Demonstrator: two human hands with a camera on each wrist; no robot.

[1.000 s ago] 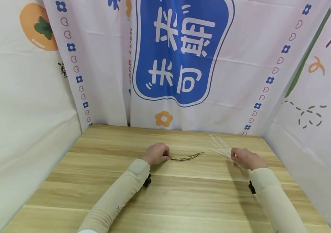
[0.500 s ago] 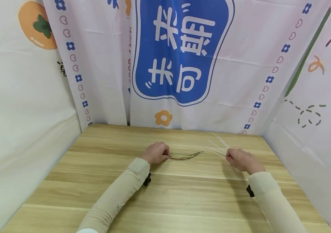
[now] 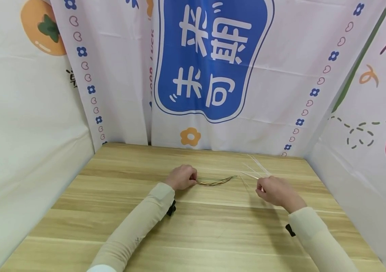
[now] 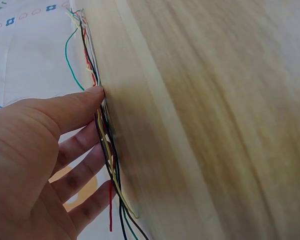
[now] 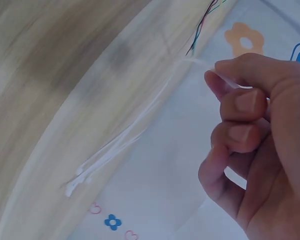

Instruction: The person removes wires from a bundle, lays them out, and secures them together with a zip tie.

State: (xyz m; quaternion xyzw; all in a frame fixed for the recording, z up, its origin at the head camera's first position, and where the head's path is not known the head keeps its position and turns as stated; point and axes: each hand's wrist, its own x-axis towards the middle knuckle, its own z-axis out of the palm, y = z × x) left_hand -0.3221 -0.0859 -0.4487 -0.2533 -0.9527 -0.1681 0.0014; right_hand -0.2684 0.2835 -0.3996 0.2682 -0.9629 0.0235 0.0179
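Observation:
Thin wires in black, red, yellow and green (image 3: 216, 183) form a loose bundle at the middle of the table. My left hand (image 3: 180, 176) pinches this bundle. In the left wrist view, the thumb presses on the wires (image 4: 114, 167), and loose ends stick out on both sides. To the right is my right hand (image 3: 277, 192), its thumb and forefinger together. The right wrist view shows it pinching a thin white cable tie (image 5: 199, 61), blurred. More white cable ties (image 5: 117, 144) lie fanned on the table, partly behind the right hand in the head view.
The wooden table (image 3: 193, 234) ends at a printed white curtain (image 3: 125, 113) at the back. Cloth walls (image 3: 29, 151) stand at both sides. Black wrist straps (image 3: 171, 208) show below both cuffs.
My right hand has moved left and slightly toward me, with a cable tie drawn apart from the others. The left hand stays on the wires.

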